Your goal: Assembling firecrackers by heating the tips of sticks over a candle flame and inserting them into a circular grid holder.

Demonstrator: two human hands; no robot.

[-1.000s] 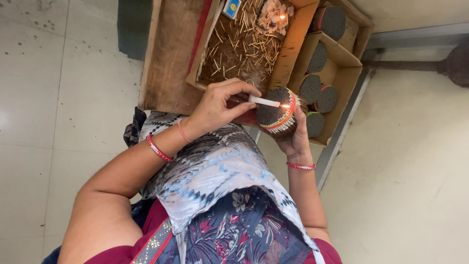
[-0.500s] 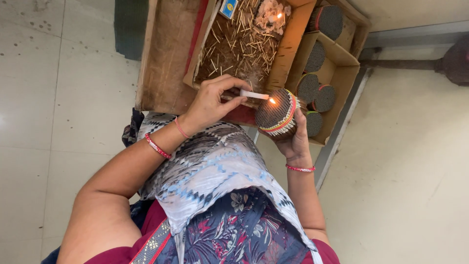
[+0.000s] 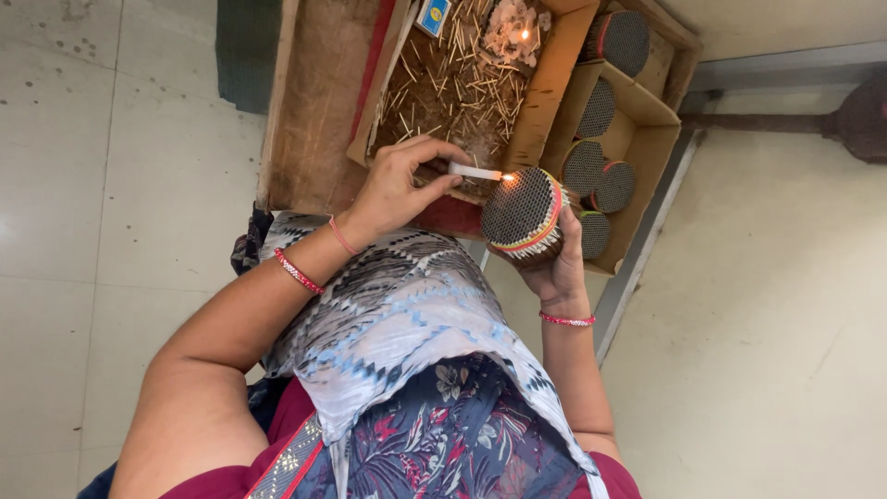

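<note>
**Status of the work.** You hold a round bundle of thin sticks (image 3: 519, 211), bound with coloured bands, in front of you above the near edge of the wooden tray (image 3: 314, 111). The flame of the small white candle (image 3: 473, 171) touches the upper rim of the bundle's dark end face. From the pictures you cannot tell how much of that face the flame has covered. Six or so similar bundles (image 3: 584, 166) sit in the cardboard box (image 3: 651, 125) just beyond the held bundle. Whether these are finished pieces or waiting ones cannot be told. Loose sticks (image 3: 453, 88) lie in the open carton beside the box, with a second small flame (image 3: 524, 34) burning at its far end.

**Left hand (image 3: 397, 189).** The fingers (image 3: 434, 152) are closed narrowly on the candle. Thumb and fingertips pinch its unlit end, and the lit end points toward the bundle.

**Right hand (image 3: 559, 268).** The hand cups the bundle from behind and below. The fingers (image 3: 570, 220) wrap around its side, closed firmly enough to carry it. The end face is tilted toward the candle. Most of the palm is hidden behind the bundle.
</note>
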